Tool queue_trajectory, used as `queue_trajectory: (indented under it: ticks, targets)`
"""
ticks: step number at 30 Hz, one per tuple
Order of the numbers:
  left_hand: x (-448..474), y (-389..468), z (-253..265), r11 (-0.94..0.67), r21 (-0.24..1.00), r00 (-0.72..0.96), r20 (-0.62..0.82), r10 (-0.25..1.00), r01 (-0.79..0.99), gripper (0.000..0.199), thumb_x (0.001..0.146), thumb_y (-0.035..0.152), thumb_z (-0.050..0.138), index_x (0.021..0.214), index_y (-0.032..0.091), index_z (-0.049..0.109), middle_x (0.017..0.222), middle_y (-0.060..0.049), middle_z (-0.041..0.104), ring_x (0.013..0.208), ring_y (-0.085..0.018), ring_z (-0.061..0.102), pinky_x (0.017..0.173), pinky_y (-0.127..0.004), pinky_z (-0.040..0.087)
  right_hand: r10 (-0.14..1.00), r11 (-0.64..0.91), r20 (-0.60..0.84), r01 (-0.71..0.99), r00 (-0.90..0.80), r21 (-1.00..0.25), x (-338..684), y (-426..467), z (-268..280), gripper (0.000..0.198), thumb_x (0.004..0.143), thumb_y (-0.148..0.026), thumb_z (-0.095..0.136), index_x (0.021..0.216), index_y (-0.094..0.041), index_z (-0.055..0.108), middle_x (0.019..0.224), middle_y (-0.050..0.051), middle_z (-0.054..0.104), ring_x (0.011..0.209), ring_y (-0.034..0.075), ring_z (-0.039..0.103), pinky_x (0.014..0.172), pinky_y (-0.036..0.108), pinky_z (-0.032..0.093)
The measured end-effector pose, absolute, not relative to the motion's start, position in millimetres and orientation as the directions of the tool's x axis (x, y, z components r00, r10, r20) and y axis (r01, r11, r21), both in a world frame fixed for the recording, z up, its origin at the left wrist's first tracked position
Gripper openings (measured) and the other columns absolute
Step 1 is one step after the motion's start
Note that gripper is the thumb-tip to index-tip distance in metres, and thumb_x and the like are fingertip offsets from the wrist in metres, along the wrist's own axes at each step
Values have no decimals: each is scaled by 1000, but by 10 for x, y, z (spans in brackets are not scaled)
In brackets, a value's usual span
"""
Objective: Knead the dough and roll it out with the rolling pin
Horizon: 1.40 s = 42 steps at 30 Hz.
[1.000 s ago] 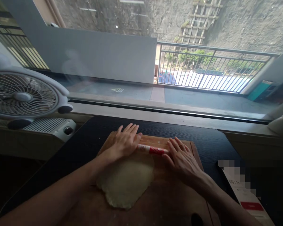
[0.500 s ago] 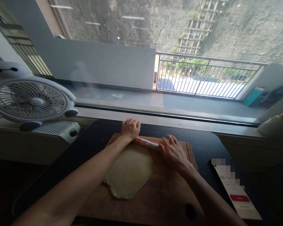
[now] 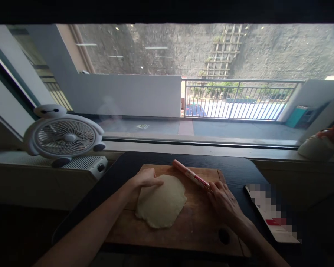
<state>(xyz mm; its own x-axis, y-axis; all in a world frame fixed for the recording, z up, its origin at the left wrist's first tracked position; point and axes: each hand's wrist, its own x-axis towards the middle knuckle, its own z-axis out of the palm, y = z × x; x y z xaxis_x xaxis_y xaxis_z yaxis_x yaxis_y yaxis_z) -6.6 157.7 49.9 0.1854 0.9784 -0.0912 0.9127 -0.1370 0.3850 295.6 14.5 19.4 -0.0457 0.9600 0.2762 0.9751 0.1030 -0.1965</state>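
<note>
A flat, rolled-out sheet of dough with an uneven edge lies on the wooden cutting board. At its upper left edge is my left hand, fingers curled and the thumb lying over the dough, gripping that edge. The fingertips there are hidden. A rolling pin with red printing on its barrel rests slantwise on the board, right of the dough. My right hand is closed over its near right end, while the far end points up and left.
The board sits on a dark table. On the right lies a phone with a partly blurred screen. A white fan stands at the left, by the window sill. A pale rounded object is at the far right.
My left hand has left the rolling pin and come down to the dough's edge. The pin now slants, its right end drawn nearer under my right hand. The camera view has tilted.
</note>
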Motion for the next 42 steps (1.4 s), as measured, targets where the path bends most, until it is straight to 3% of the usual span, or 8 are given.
queue_trajectory:
  ticks: [4,9,13,17,23,30,36,42]
  targets:
    - [60,1525,481,-156,470,179,-4,984,869,26,52,42,69,56,20,55,55,2,57,55,-15,54,51,-23,37,948,107,317,973,-38,-203,2944,102,169,19,90,-22,45,106,-21,55,99,7,55,95,22,51,83,31,39]
    - [-43,1041,211,-155,565,14,245,969,810,28,80,46,41,80,19,52,75,0,59,67,-14,58,58,-23,45,943,134,328,960,-47,-247,2964,60,172,18,90,-21,45,106,-23,53,99,5,54,91,20,52,79,30,40]
    - [-280,786,160,-140,507,-9,280,960,850,25,75,44,50,84,20,54,70,0,60,61,-17,60,57,-27,48,941,235,309,923,-137,-304,2904,-45,245,19,91,-20,46,108,-24,53,100,3,55,91,18,51,79,29,40]
    - [-233,920,375,-213,392,56,374,926,895,33,86,39,36,102,19,57,106,-10,62,102,-22,59,89,-34,46,916,366,288,879,-280,-307,2782,-82,347,24,91,-21,47,114,-26,51,104,3,55,94,18,50,82,29,39]
    - [348,1365,362,-302,221,265,181,947,927,45,88,37,34,125,17,53,138,-11,48,134,-26,33,111,-47,21,922,332,291,907,-254,-261,2716,110,389,16,92,-26,46,104,-26,57,103,3,57,94,17,50,84,30,36]
    - [677,1855,374,-261,112,264,-7,965,959,52,92,40,24,131,16,48,143,-11,41,136,-28,29,107,-57,21,952,189,281,955,-121,-230,2827,508,343,30,93,-46,41,101,-24,61,108,5,59,106,21,48,92,35,34]
    - [300,1258,270,-391,23,391,13,920,920,55,92,39,20,138,15,39,147,-7,34,139,-21,21,114,-44,9,937,255,299,939,-180,-233,2756,149,266,47,93,-43,41,134,-20,41,138,9,44,128,24,33,106,40,22]
    - [515,1779,294,-299,24,300,-22,954,954,54,93,43,20,135,18,43,145,-8,39,136,-24,28,109,-52,20,981,80,191,972,-37,-221,2738,658,253,55,95,-51,28,131,-15,46,144,15,36,136,29,23,106,45,21]
